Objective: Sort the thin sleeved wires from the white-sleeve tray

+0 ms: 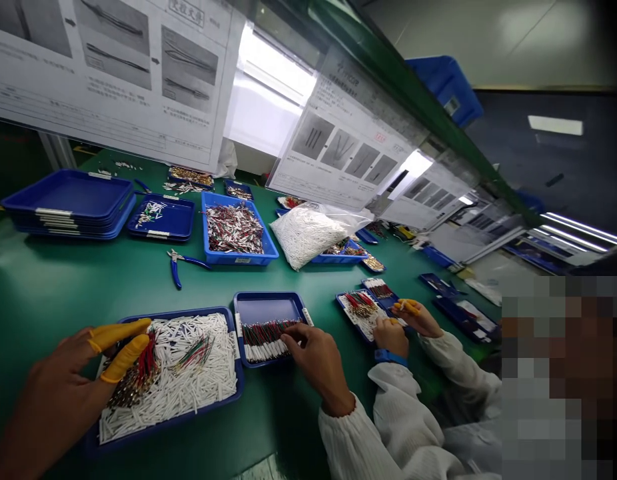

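My left hand (pixel 63 380) is at the lower left, with yellow cots on thumb and forefinger. It lies over a large blue tray (pixel 208 408) of white tubes (pixel 198 380). Its thumb and forefinger close loosely round a bundle of red and green wires (pixel 144 363) with brass ends. My right hand (pixel 316 360), in a white sleeve, reaches into a small blue tray (pixel 268 308). Its fingers curl down and pinch the row of sleeved wires (pixel 263 337) there.
A co-worker's two hands (pixel 403 327) work over small trays (pixel 361 313) to the right. Blue-handled pliers (pixel 178 263) lie on the green table (pixel 48 293). Behind them are a bin of wires (pixel 234 230), a bag of white tubes (pixel 303 233) and stacked blue trays (pixel 68 200). Instruction sheets (pixel 118 73) hang overhead.
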Action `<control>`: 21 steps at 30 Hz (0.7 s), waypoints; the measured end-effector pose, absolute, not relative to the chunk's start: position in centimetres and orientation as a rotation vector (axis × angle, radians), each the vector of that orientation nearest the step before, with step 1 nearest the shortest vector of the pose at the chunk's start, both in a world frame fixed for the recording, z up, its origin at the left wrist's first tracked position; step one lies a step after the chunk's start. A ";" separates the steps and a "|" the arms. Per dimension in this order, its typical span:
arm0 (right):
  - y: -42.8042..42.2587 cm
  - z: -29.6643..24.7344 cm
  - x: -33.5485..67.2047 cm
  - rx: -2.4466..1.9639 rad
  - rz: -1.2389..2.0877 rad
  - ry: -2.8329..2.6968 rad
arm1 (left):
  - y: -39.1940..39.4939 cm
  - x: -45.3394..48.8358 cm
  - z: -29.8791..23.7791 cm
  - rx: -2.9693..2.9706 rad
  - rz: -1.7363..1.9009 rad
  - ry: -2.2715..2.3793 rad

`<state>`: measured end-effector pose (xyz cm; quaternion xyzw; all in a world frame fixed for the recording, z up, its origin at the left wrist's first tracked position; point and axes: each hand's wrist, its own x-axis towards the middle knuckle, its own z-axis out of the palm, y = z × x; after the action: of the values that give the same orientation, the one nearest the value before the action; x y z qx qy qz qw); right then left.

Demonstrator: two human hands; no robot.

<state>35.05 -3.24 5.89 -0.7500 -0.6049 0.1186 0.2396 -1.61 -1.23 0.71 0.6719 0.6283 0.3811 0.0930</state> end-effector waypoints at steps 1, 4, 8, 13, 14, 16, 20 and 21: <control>-3.4 6.0 35.0 -2.037 0.316 -1.665 | -1.3 -1.5 1.3 2.025 1.124 1.859; -3.7 6.5 34.4 -1.923 0.334 -1.686 | -1.5 -0.9 3.0 2.048 1.172 1.813; -3.5 6.7 31.1 -1.681 0.472 -1.765 | -1.6 -0.4 4.2 2.065 1.208 1.716; -2.7 6.3 25.3 -1.432 0.540 -2.082 | -1.5 -0.5 3.8 2.081 1.187 1.688; -2.5 6.2 24.4 -1.407 0.516 -2.136 | -1.5 -0.5 3.6 2.088 1.183 1.680; -2.3 5.9 22.9 -1.365 0.480 -2.233 | -1.5 -0.5 3.4 2.114 1.177 1.650; -2.1 5.2 20.8 -1.315 0.446 -2.397 | -1.6 -0.4 3.0 2.160 1.204 1.576; -2.0 4.9 20.4 -1.312 0.436 -2.422 | -1.6 -0.4 3.0 2.160 1.207 1.566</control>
<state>20.45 -2.04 4.95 -0.4631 -0.8550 0.1541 0.1754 -0.39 -1.64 2.96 0.7335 0.5316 0.4099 0.1063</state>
